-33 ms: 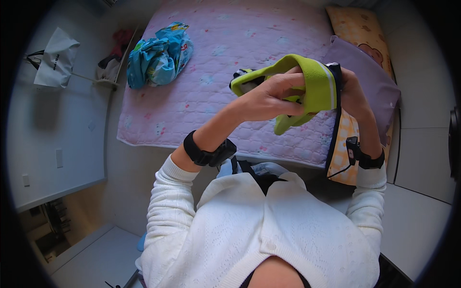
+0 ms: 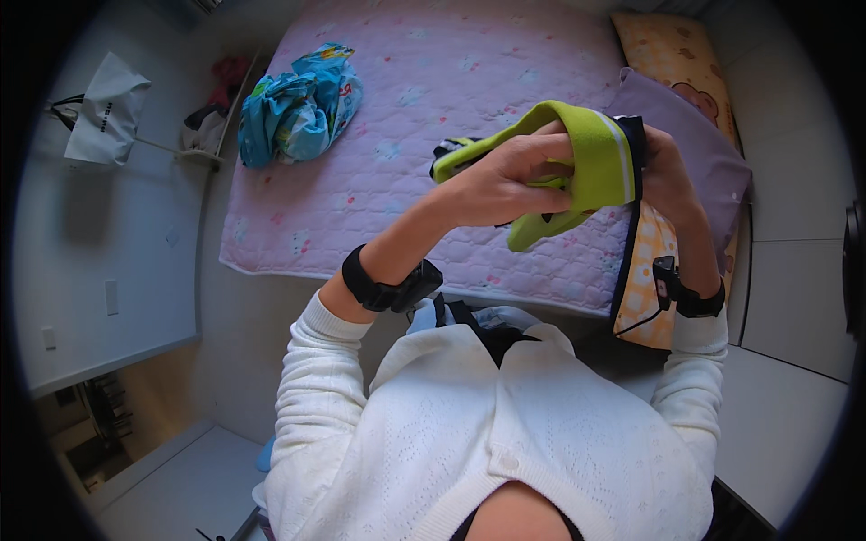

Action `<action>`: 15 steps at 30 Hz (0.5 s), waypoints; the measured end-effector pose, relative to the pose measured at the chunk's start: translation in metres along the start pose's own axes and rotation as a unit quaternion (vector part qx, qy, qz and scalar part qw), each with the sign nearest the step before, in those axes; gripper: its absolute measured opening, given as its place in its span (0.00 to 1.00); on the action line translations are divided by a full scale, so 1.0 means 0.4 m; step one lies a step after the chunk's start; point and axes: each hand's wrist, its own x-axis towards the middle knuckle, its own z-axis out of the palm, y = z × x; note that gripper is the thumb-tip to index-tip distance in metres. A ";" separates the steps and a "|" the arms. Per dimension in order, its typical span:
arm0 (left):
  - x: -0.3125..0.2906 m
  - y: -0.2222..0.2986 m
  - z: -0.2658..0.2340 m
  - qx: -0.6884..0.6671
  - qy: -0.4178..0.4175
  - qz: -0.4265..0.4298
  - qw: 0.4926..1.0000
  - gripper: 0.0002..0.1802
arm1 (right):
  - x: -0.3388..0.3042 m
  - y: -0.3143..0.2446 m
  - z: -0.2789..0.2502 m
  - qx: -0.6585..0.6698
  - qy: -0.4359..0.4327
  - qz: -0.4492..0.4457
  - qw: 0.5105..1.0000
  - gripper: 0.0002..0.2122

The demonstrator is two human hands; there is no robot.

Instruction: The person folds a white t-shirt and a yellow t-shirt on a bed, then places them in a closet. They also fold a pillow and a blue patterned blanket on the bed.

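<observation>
Here, left hand [image 2: 505, 183] angled rightward, partly inside lime fabric [image 2: 600, 162]

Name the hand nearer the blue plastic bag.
Left. The left hand is right of the blue plastic bag and lower in view; the right hand is farther right, at the lime-green fabric.

Holding a lime-green cloth [image 2: 598, 162] right of the upper centre, with the left hand [image 2: 501, 185] reaching into its loop and the right hand [image 2: 667, 176] against its dark edge. Lying on a pink quilt [image 2: 388, 216], at upper left, a crumpled blue bag [image 2: 302, 113]; at upper right, an orange pillow [image 2: 663, 41].
</observation>
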 end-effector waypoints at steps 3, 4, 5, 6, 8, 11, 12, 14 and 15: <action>0.029 0.024 0.023 -0.041 0.016 -0.003 0.999 0.32 | -0.022 -0.024 -0.040 0.119 -0.016 -0.099 0.988 0.27; 0.036 0.032 0.028 -0.045 0.003 0.015 0.999 0.32 | -0.022 -0.034 -0.048 0.158 -0.017 -0.125 0.979 0.27; 0.041 0.037 0.032 -0.022 -0.001 0.007 1.000 0.31 | -0.018 -0.042 -0.051 0.165 -0.020 -0.124 0.978 0.25; 0.046 0.042 0.035 0.002 -0.006 -0.001 1.000 0.31 | -0.013 -0.050 -0.053 0.198 -0.020 -0.125 0.972 0.23; 0.050 0.047 0.037 0.041 0.006 -0.011 0.999 0.30 | 0.003 -0.061 -0.053 0.124 -0.043 -0.104 0.986 0.19; 0.024 0.057 0.009 0.097 0.075 0.000 0.992 0.29 | 0.019 -0.069 -0.065 -0.086 0.012 -0.078 0.993 0.12; 0.007 0.062 -0.016 0.130 0.102 0.019 0.986 0.29 | 0.020 -0.070 -0.077 -0.186 0.038 -0.066 0.980 0.10; -0.043 0.065 -0.081 0.214 0.166 0.055 0.961 0.29 | 0.006 -0.073 -0.122 -0.142 0.053 -0.146 0.978 0.10; -0.078 0.061 -0.114 0.238 0.202 0.043 0.949 0.30 | -0.001 -0.079 -0.156 -0.135 0.058 -0.183 0.972 0.10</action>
